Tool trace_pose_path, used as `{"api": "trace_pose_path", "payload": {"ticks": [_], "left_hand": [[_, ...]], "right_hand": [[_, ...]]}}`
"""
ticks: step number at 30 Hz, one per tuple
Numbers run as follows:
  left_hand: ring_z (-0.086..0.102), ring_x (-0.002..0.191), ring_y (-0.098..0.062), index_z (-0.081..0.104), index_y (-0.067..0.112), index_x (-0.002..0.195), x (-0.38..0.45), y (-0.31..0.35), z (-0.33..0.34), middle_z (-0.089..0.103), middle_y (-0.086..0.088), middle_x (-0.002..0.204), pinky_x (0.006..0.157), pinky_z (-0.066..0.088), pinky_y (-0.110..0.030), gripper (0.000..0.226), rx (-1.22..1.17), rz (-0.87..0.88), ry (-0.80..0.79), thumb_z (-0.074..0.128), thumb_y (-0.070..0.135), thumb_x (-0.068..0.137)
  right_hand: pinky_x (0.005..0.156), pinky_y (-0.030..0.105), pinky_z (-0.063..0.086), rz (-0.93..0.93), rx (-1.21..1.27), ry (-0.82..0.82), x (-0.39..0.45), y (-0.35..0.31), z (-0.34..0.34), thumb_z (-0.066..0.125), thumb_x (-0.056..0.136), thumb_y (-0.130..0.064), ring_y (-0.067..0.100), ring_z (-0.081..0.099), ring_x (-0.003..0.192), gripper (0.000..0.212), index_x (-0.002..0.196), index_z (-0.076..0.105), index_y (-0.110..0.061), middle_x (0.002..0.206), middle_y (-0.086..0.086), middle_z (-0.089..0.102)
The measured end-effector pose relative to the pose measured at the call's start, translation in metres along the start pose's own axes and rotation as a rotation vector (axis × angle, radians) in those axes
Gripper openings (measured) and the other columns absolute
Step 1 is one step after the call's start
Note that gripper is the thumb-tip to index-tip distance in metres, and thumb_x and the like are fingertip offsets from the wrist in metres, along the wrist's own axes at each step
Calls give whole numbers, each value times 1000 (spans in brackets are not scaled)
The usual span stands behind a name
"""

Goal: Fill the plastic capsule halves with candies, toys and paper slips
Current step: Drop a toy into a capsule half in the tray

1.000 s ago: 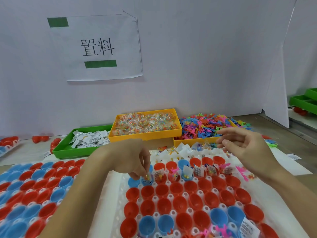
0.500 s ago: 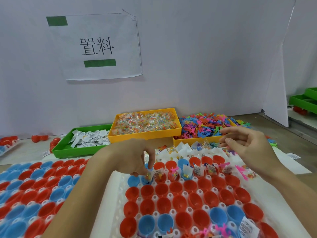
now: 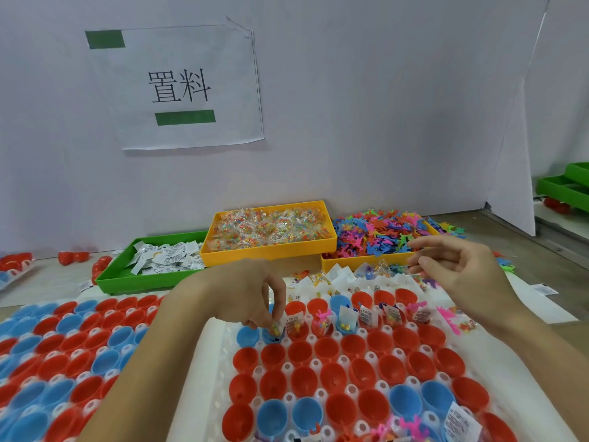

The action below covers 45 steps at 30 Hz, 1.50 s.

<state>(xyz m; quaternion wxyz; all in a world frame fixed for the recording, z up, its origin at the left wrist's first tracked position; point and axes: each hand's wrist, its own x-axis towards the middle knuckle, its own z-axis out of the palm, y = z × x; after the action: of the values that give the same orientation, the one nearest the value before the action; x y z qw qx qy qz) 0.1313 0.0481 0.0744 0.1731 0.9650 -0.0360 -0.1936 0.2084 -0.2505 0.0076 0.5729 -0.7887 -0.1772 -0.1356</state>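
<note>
Red and blue capsule halves [image 3: 328, 378] stand open in a white holder tray [image 3: 220, 352] in front of me. One row across the tray holds candy, toys and slips. My left hand [image 3: 248, 295] reaches down over a blue half [image 3: 271, 334] in that row, its fingertips pinching a small candy packet [image 3: 276, 327] into it. My right hand [image 3: 459, 272] hovers above the tray's far right, fingers loosely curled, holding nothing I can see. A loose pile of packets, slips and toys [image 3: 357, 275] lies just behind the tray.
Against the back wall stand a green bin of paper slips [image 3: 127, 275], a yellow bin of candy packets [image 3: 271, 250] and a yellow bin of coloured plastic toys [image 3: 331, 266]. A second tray of capsule halves [image 3: 63, 355] lies at the left. Green bins [image 3: 564, 189] stand far right.
My left hand stays at the blue half, fingers pressing the candy packet lower. My right hand has drifted slightly up and back toward the toy bin.
</note>
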Motion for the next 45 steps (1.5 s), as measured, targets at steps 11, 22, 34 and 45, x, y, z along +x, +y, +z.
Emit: {"api": "trace_pose_path", "payload": {"ticks": [11, 22, 34, 45], "left_hand": [[69, 64, -5, 68, 25, 75, 6, -2, 7, 75, 5, 72, 71, 58, -29, 19, 22, 10, 52, 78, 41, 80], [61, 49, 1, 63, 21, 68, 14, 0, 14, 68, 8, 61, 50, 44, -15, 20, 106, 4, 119, 81, 21, 77], [65, 52, -4, 59, 18, 72, 15, -6, 11, 71, 5, 61, 47, 44, -15, 35, 17, -2, 113, 91, 31, 66], [63, 67, -2, 60, 30, 86, 5, -8, 3, 69, 9, 84, 57, 43, -22, 53, 90, -30, 169, 89, 59, 53]], "right_hand": [[73, 20, 60, -8, 4, 2, 0, 0, -1, 60, 92, 8, 13, 74, 77, 33, 100, 71, -22, 85, 1, 76], [71, 19, 59, 10, -7, 42, 4, 8, -7, 59, 93, 7, 12, 74, 75, 31, 99, 73, -20, 84, 2, 76], [66, 19, 57, 90, -120, 90, 13, 24, -26, 63, 90, 5, 11, 72, 68, 25, 96, 73, -17, 81, 3, 75], [58, 20, 39, 244, -672, -287, 10, 33, -49, 84, 78, -19, 9, 59, 73, 17, 82, 75, -33, 81, -7, 67]]}}
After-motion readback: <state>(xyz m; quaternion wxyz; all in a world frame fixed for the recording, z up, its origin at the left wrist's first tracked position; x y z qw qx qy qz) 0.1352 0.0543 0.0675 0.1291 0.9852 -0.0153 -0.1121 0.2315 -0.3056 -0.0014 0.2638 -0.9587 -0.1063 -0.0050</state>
